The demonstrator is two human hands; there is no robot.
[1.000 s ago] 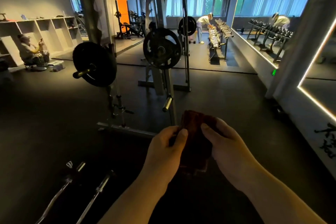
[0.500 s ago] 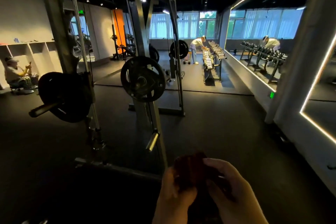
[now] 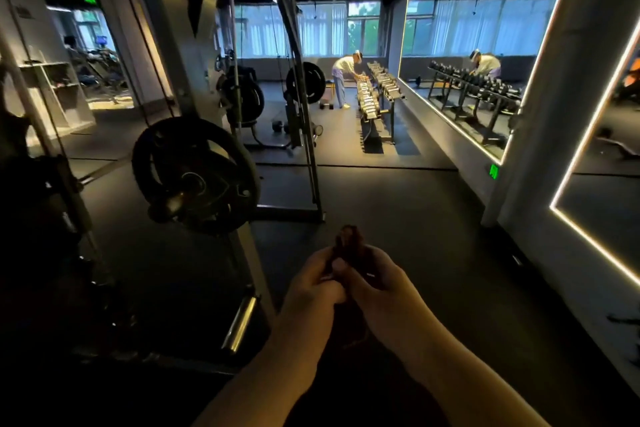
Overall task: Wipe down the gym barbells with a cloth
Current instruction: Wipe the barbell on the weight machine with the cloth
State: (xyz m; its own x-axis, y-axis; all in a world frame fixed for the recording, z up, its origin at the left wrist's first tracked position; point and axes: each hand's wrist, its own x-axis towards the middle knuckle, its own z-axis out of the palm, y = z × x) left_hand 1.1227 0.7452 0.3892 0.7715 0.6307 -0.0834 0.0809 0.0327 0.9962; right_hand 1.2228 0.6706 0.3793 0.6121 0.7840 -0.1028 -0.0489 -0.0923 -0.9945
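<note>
Landmark: a black weight plate (image 3: 195,175) hangs left of centre with its face turned toward the camera. Every place below is given from it.
Cloth: the dark reddish-brown cloth (image 3: 347,242) is bunched up below and to the right of the weight plate, well apart from it. Its top pokes up above the fingers.
Left hand: the left hand (image 3: 311,289) is below and right of the weight plate. Its fingers and thumb are curled round the near side of the cloth, clamped on it.
Right hand: the right hand (image 3: 384,293) is on the side of the left hand away from the weight plate and touches it. Its thumb and fingers pinch the same bunch of cloth.
Bar end: a short stub (image 3: 169,206) sticks out of the weight plate's hub at its lower left. In this dim light it seems to be a barbell's end, though I cannot be sure.
Rack upright: a grey steel post (image 3: 194,55) rises directly behind and above the weight plate.
Chrome peg: a shiny short peg (image 3: 240,322) slants below the weight plate, left of the left hand and apart from it.
Dumbbell rack: a long loaded dumbbell rack (image 3: 377,94) stands far up and to the right of the weight plate.
Person: a person (image 3: 343,80) bends over that rack on the side nearer the weight plate.
Mirror: a wall mirror (image 3: 460,55), farther right of the weight plate, reflects the dumbbells and the person.
Floor: the dark floor (image 3: 398,204) spreads to the right of the weight plate.
</note>
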